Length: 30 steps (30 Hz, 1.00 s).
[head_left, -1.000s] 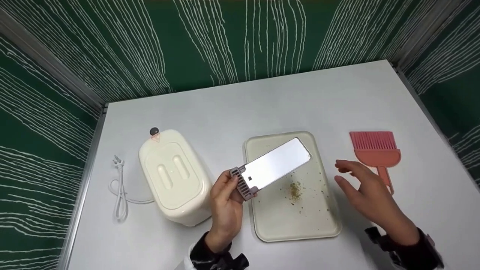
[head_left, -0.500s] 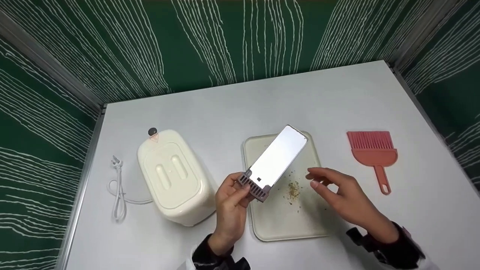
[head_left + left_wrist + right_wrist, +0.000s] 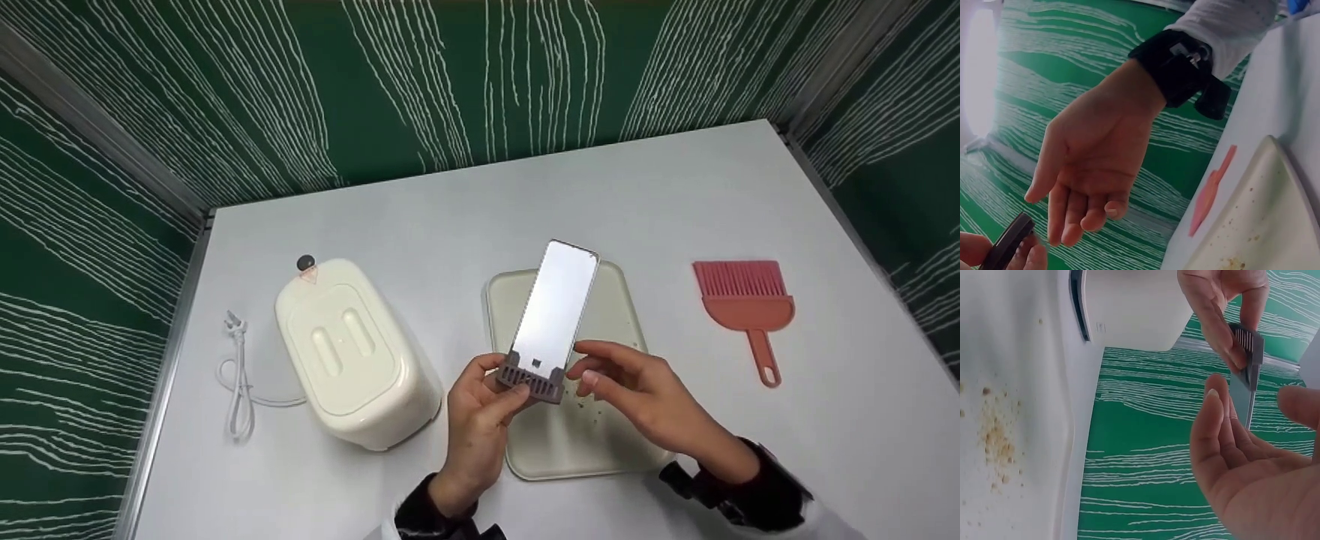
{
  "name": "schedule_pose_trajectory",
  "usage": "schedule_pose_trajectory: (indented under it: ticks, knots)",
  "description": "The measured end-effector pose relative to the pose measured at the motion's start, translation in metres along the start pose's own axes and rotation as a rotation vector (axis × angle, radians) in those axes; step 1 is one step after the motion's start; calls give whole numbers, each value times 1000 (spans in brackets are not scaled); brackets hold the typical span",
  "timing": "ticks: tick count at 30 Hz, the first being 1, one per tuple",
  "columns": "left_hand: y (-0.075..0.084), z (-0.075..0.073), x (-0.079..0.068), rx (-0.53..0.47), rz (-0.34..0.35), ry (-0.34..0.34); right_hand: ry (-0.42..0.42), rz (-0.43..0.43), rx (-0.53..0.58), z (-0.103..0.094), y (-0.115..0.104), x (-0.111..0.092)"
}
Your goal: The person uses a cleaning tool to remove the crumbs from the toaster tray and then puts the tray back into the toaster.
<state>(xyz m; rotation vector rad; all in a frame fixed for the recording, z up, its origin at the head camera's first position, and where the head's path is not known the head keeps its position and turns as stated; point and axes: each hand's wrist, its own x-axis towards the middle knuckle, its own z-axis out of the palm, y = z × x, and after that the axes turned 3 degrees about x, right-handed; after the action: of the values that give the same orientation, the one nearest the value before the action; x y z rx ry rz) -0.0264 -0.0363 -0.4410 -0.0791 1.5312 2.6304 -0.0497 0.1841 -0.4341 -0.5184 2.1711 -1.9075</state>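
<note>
My left hand (image 3: 476,442) pinches the grey slotted end of a shiny metal crumb tray (image 3: 555,307), thumb on top and fingers beneath. The plate slants up and away over a cream serving tray (image 3: 570,454). Close to its right side, my right hand (image 3: 652,397) hovers with thumb and fingers loosely bent and apart. In the right wrist view the slotted end (image 3: 1245,346) sits in the left hand's fingers, and the right hand (image 3: 1258,484) appears to hold nothing. Brown crumbs (image 3: 996,444) lie in the serving tray, mostly hidden by the hands in the head view.
A cream toaster (image 3: 345,337) with a lid stands left of the serving tray. Its white cord and plug (image 3: 238,375) lie further left. A red brush (image 3: 746,311) lies to the right. Green walls (image 3: 405,82) with white lines border the table.
The crumb tray has turned from pointing right to pointing away, its slotted end shifting slightly right. My right hand has moved left from near the brush to beside the crumb tray.
</note>
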Motion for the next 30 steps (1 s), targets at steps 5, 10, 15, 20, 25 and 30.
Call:
schedule_pose_trajectory:
  ticks: [5, 10, 15, 20, 25, 30]
  knots:
    - [-4, 0, -2, 49, -11, -18, -35, 9, 42, 8, 0, 1]
    - [-9, -1, -5, 98, -17, -50, -34, 83, 69, 15, 1, 2]
    - [-11, -4, -7, 170, -23, -69, -38, 114, 77, 18, 2, 2]
    - [-13, -10, -7, 267, -20, -70, -66, 97, 130, 18, 3, 3]
    - [-15, -18, -10, 346, -4, -87, -100, 104, 196, 17, 4, 3]
    - [-18, -26, -18, 526, 67, -81, -122, 112, 217, 17, 8, 1]
